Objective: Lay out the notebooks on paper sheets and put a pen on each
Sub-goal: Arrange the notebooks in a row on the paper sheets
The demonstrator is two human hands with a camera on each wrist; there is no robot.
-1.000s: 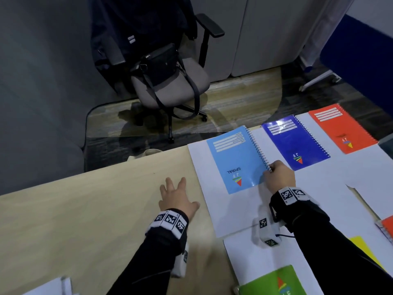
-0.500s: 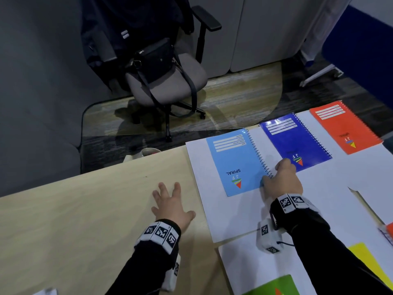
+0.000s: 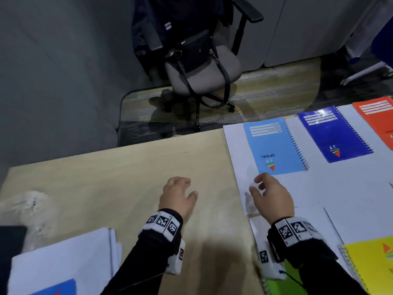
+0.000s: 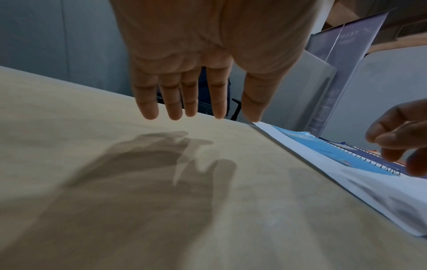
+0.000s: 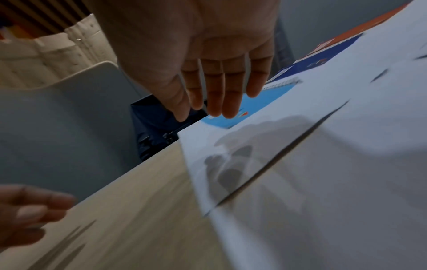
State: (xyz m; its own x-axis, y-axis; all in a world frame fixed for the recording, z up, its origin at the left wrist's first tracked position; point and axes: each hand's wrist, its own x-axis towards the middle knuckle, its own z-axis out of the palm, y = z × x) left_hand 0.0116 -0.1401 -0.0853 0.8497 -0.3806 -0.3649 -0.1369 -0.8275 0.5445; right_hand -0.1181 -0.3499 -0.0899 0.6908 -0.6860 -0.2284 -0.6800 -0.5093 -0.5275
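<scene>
A light blue spiral notebook [image 3: 274, 145] lies on a white paper sheet [image 3: 240, 150] at the table's far edge. To its right lie a dark blue notebook [image 3: 333, 135] and an orange one [image 3: 380, 120], also on white sheets. A yellow notebook [image 3: 372, 265] and a green one [image 3: 285, 284] show at the near right. My right hand [image 3: 270, 194] hovers empty just below the light blue notebook, fingers relaxed [image 5: 217, 102]. My left hand [image 3: 178, 192] floats open above the bare wood, fingers straight [image 4: 184, 102]. No pen is in view.
A stack of white paper sheets [image 3: 63, 256] with a blue notebook [image 3: 55, 290] on top sits at the near left of the wooden table [image 3: 127, 188]. A dark object [image 3: 10, 248] is at the left edge. An office chair [image 3: 202, 67] with a black bag stands beyond the table.
My right hand has let go of the light blue notebook's spiral edge and drawn back toward me. The left hand has lifted off the table and pulled back slightly. The view has tilted down.
</scene>
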